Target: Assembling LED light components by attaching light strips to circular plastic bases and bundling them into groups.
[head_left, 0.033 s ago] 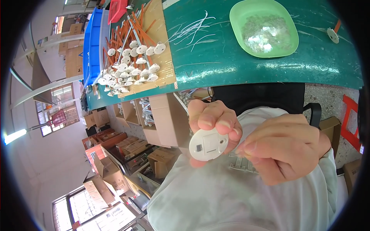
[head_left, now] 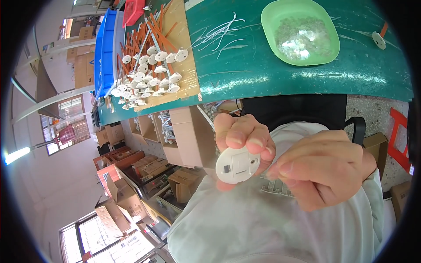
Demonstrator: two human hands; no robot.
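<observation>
Green tabletop (head_left: 245, 57) beyond wht slotted disc (head_left: 239, 166); L hand (head_left: 245, 135) clamped on it, R hand (head_left: 326, 168) pinched just R of disc, contents unclear.

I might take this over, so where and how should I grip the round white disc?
Probably pinch the white disc by its bare left rim, coming from the person's left: it is flat and round, the left hand covers its upper-right edge, and the right hand is close on the right side.
</observation>
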